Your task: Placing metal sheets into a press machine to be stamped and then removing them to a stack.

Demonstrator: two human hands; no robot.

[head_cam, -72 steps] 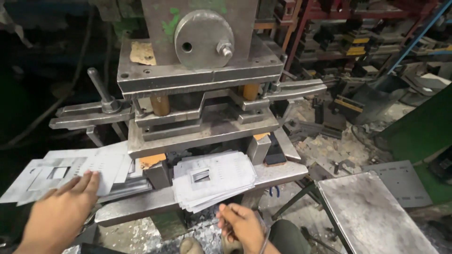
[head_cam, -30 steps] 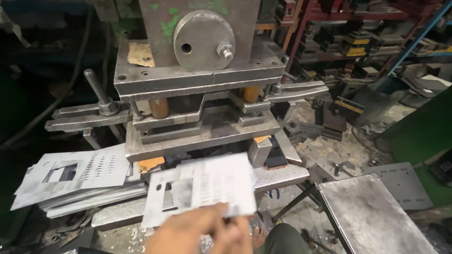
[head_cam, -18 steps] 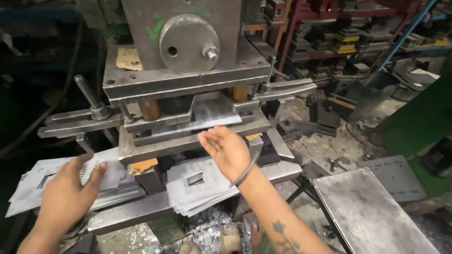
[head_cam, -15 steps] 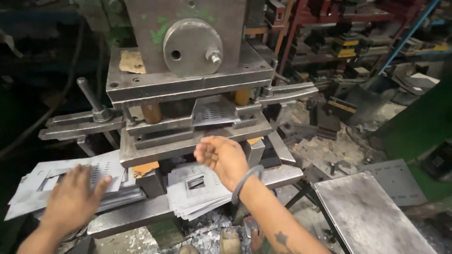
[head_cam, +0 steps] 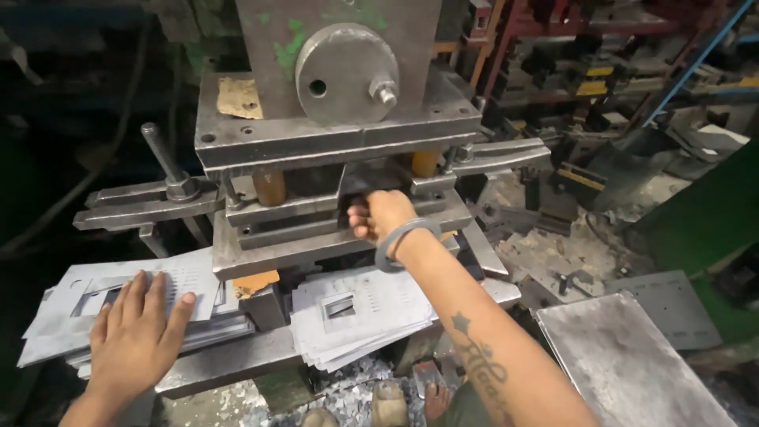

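Reaching your curled right hand (head_cam: 381,219) into the grey steel press die (head_cam: 332,213), left hand (head_cam: 136,332) flat, fingers spread, on punched grey metal sheets (head_cam: 118,296) left of it.

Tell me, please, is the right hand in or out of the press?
In: right hand reaches into the gap between the press plates.

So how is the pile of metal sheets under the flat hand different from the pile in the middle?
The left pile lies under the left hand, pressed flat with fingers spread; the middle pile lies untouched. The left pile's sheets are fanned out wide, while the middle pile sits more compact. The right hand reaches into the press above the middle pile. Both are thin grey sheets with a rectangular cut-out.
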